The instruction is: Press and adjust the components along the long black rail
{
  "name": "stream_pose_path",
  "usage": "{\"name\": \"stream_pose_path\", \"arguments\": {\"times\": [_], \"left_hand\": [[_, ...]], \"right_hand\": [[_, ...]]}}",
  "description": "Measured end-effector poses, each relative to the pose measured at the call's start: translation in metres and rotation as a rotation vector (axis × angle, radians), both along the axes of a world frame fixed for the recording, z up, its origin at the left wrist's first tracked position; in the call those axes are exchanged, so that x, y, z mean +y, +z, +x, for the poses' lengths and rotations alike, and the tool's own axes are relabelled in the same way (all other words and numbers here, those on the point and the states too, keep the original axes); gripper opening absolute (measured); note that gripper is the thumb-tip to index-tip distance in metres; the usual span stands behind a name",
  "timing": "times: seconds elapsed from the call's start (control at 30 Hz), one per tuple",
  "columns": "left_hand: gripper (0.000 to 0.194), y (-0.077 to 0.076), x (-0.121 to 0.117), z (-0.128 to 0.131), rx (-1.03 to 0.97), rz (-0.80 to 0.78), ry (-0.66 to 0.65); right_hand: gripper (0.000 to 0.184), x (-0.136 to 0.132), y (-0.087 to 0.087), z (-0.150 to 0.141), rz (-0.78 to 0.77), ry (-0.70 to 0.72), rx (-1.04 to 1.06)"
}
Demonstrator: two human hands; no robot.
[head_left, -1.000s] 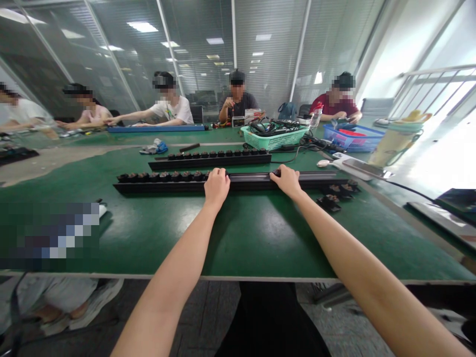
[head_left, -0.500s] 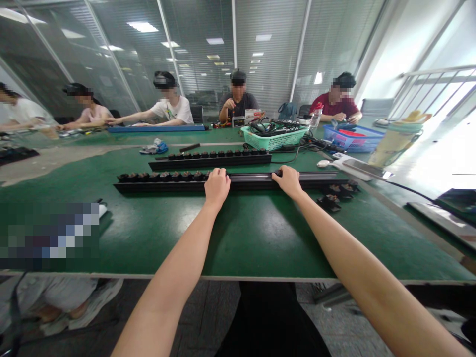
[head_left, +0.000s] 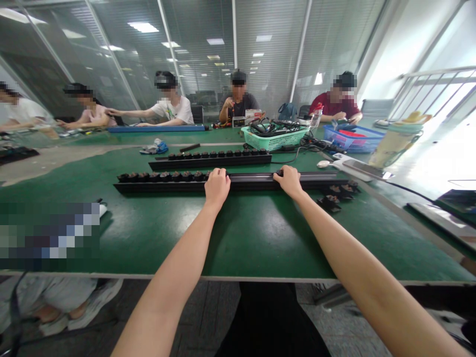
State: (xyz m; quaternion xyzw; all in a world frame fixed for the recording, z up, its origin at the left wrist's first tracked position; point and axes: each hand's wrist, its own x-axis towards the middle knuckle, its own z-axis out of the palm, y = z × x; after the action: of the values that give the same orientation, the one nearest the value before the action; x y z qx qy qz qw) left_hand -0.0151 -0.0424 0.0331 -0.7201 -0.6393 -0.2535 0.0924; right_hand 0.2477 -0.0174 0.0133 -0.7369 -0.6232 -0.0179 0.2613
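Note:
A long black rail (head_left: 253,184) lies across the green table in front of me. Small black modules with brownish centres (head_left: 165,175) fill the rail's left part in a row. My left hand (head_left: 217,186) is closed over the rail at the end of that row; its fingertips are hidden behind it. Over the bare channel to the right, my right hand (head_left: 289,179) pinches a small black piece (head_left: 278,173), mostly covered by the fingers. It looks like one of the modules. Several loose modules (head_left: 330,201) lie by the rail's right end.
Behind is a second black rail (head_left: 211,161) with modules. Farther back are a green basket (head_left: 275,141) of cables and a blue basket (head_left: 353,141). A phone (head_left: 366,167) and a bottle (head_left: 396,144) are at right. Several people sit across the table (head_left: 253,238).
My right hand has shifted very slightly to the right along the rail, still pinching the black piece. My left hand stays in place. Across the table, a person's arm has moved slightly.

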Motion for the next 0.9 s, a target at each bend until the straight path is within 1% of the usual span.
{"name": "stream_pose_path", "arguments": {"times": [0.33,0.63,0.9], "left_hand": [[0.03,-0.0011,0.0011,0.0004,0.017,0.005,0.011],[0.029,-0.0009,0.0009,0.0004,0.025,0.014,0.008],[0.029,-0.0015,0.002,-0.0002,0.016,0.011,0.001]], "right_hand": [[0.028,-0.0011,-0.0048,0.0061,0.021,0.005,-0.042],[0.025,-0.0014,-0.0101,0.0071,0.064,0.014,0.034],[0.029,-0.0058,-0.0051,0.0069,0.026,0.007,-0.04]]}}
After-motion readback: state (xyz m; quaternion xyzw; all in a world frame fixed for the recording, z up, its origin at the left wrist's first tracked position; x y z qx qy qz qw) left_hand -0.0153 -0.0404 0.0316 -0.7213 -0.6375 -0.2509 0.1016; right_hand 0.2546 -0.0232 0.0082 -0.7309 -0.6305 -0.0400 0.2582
